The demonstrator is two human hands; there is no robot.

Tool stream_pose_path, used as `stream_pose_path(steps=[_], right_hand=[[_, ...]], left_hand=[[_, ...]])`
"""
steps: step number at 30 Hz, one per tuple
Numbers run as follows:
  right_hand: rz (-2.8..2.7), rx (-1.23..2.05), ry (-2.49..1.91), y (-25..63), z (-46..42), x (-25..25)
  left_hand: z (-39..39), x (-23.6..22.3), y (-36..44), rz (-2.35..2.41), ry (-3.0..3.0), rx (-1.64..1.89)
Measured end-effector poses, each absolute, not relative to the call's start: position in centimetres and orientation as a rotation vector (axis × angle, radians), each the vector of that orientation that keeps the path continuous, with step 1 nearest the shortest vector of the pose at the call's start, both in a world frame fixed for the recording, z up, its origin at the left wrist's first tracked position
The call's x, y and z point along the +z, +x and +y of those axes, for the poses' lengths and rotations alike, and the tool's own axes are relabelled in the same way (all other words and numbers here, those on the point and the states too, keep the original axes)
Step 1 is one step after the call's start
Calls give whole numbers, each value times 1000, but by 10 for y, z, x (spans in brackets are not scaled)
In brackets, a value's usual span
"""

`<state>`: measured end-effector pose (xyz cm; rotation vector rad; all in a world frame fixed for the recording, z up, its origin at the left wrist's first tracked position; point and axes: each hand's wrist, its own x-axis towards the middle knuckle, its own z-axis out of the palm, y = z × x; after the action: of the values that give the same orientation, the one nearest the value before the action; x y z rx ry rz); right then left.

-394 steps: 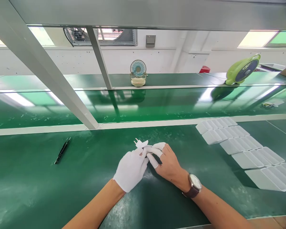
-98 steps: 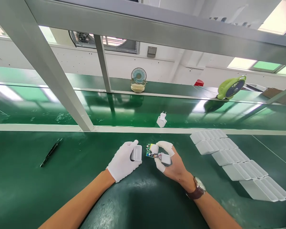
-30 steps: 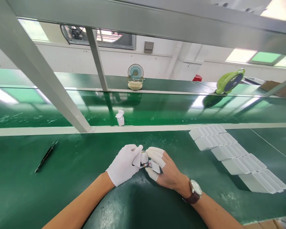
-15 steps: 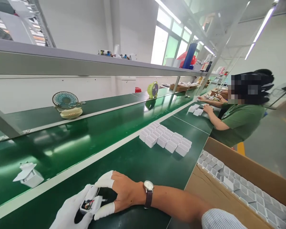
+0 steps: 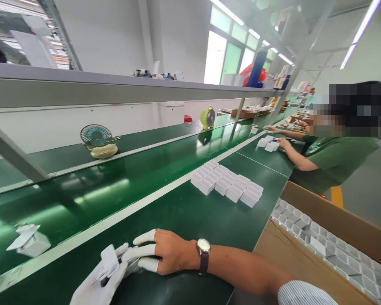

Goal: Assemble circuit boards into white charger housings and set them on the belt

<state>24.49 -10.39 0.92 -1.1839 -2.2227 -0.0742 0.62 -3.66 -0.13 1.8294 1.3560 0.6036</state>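
Note:
My left hand (image 5: 97,281), in a white glove, is closed around a small white plastic housing with a flat flap (image 5: 109,259) sticking up. Fingers hide most of the housing, and its inside is out of sight. My right hand (image 5: 173,253), wearing white finger cots and a wristwatch (image 5: 203,245), reaches in from the right. Its fingers are stretched and spread, with the tips at the left fingertips; whether they touch the housing is unclear. Further left, a similar white housing with a tilted flap (image 5: 31,242) sits at the belt's near edge.
Rows of white open boxes (image 5: 227,182) stand on the green bench. At the right, a cardboard carton (image 5: 336,205) holds many white housings. A co-worker in a green shirt (image 5: 339,156) handles white parts beyond. Two small fans, one teal (image 5: 96,134), one lime (image 5: 207,117), stand across the belt.
My left hand has turned the housing, so its flap shows instead of the wired inside. My right fingers have spread apart and shifted slightly right. The view has swung slightly.

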Motion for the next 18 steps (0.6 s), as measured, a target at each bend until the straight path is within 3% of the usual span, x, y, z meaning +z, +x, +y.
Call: stream_pose_path(steps=[18], right_hand=[[-2129,124,-999,239,-113,-14]], left_hand=[[-60,22,10,956,1560,660]])
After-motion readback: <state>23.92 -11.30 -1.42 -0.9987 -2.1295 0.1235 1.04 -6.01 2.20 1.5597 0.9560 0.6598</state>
